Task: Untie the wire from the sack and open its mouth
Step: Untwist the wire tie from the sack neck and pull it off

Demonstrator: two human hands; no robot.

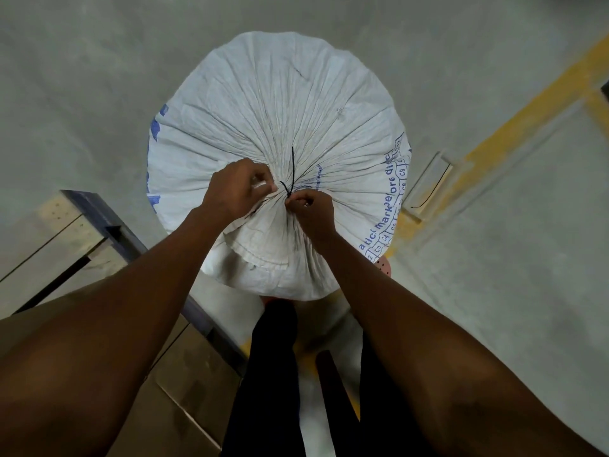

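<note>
A large white woven sack [263,103] with blue print stands upright on the floor in front of me. Its mouth is gathered into tight pleats at the centre. A thin black wire [292,166] is wound around the gathered neck, one loose end pointing away from me. My left hand [235,189] pinches the bunched sack fabric just left of the knot. My right hand [311,206] pinches the wire at the knot from the right. The folded top hem of the sack hangs toward me below my hands.
Grey concrete floor [510,258] with yellow painted lines [514,123] on the right. A small flat clear piece [428,186] with a dark wire lies on the floor right of the sack. Cardboard boxes [184,384] and a dark metal frame [108,219] stand at my left. My dark-trousered legs [263,374] are below.
</note>
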